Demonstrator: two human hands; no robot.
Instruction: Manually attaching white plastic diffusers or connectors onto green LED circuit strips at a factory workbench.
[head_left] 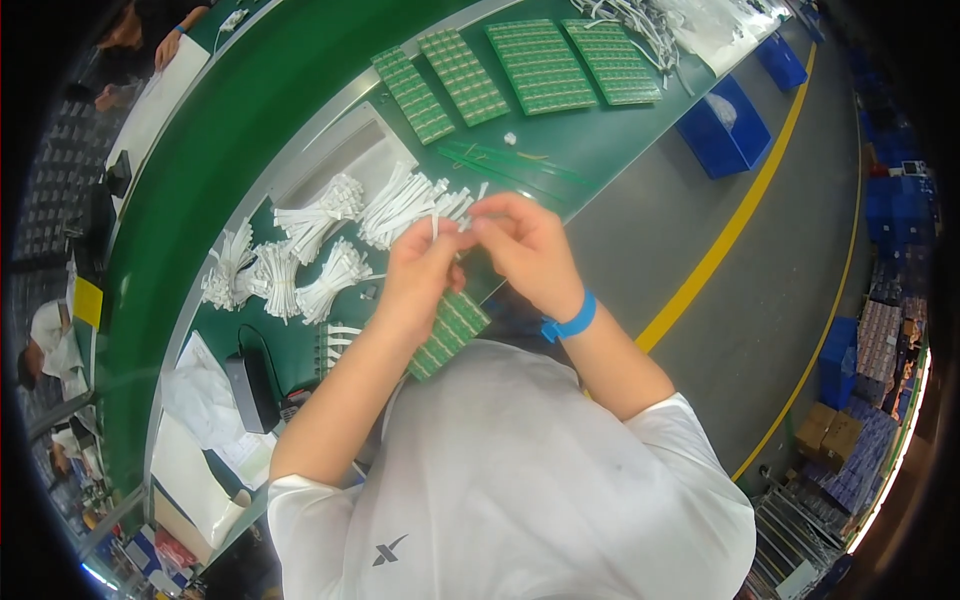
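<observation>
My left hand and my right hand meet above the bench with fingertips pinched together. Between them is a thin white flat cable, mostly hidden by the fingers. A blue band circles my right wrist. Just beyond my hands lie several bundles of white flat cables, fanned out at their ends. Below my left hand, a green circuit board panel rests near my body, partly covered by my forearm.
Several green circuit board panels lie at the far end of the bench. Thin green strips are nearer. A dark box stands at left. Blue bins sit beyond the right edge. Another person's hand shows at far left.
</observation>
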